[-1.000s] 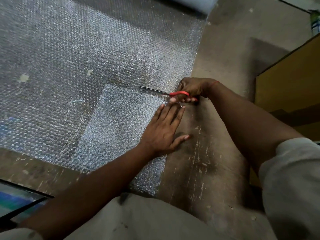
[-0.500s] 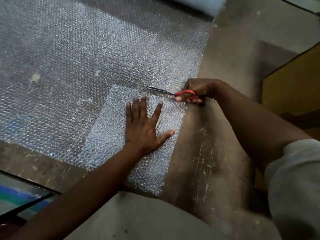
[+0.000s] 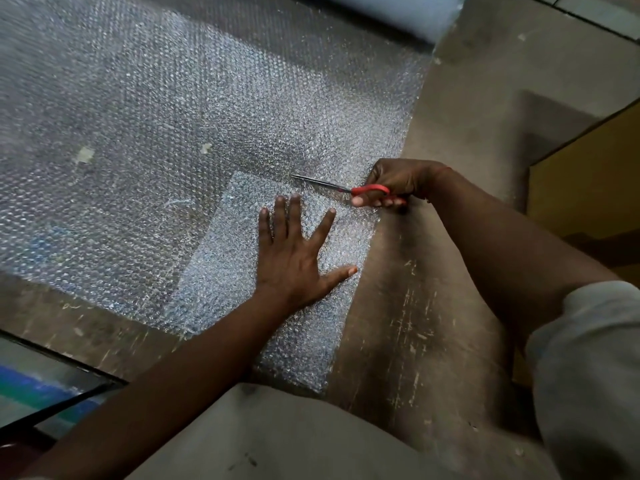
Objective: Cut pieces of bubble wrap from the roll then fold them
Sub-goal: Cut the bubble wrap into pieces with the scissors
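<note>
A wide sheet of bubble wrap (image 3: 173, 116) lies unrolled over the worn table, running back to the roll (image 3: 391, 8) at the top edge. A smaller folded layer of bubble wrap (image 3: 221, 271) lies on its near right corner. My left hand (image 3: 294, 251) presses flat on that layer with fingers spread. My right hand (image 3: 394, 181) grips red-handled scissors (image 3: 341, 188), whose blades point left along the far edge of the folded layer, just beyond my left fingertips.
The scratched wooden table (image 3: 408, 323) is bare to the right of the wrap. A yellow-brown board or box (image 3: 588, 181) stands at the right. A dark-framed panel with blue and green (image 3: 38, 393) sits at the lower left.
My left hand slid left from the wrap's right edge onto the middle of the folded layer and spread its fingers. The scissors stay at about the same spot along the cut line.
</note>
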Motion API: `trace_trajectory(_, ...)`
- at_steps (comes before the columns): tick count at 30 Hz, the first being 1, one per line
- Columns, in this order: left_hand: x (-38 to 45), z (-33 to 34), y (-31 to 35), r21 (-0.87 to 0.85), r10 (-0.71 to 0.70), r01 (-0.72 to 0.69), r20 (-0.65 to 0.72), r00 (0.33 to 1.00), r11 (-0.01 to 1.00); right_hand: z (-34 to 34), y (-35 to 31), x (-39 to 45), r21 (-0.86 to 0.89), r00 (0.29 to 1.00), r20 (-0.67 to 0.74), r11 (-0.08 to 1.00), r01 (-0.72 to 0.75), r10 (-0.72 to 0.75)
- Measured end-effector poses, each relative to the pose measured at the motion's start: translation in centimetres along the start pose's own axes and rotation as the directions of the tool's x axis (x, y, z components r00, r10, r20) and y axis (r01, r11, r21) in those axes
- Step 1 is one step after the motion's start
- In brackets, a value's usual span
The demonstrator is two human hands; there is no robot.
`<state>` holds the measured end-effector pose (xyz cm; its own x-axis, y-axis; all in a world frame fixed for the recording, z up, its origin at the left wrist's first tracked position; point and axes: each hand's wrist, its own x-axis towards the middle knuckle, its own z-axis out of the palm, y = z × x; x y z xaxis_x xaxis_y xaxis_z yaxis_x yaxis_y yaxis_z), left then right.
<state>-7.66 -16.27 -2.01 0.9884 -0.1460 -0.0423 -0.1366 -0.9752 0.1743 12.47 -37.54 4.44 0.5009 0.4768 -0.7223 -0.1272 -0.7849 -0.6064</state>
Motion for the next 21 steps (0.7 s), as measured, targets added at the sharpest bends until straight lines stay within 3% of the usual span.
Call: trace_trajectory(21, 0.0, 0.2, -0.1, -0.004, 0.003, -0.003, 0.002, 1.000, 1.000, 0.7, -2.3, 0.6, 0.027, 0.999, -0.011, 0.999, 0.034, -0.033)
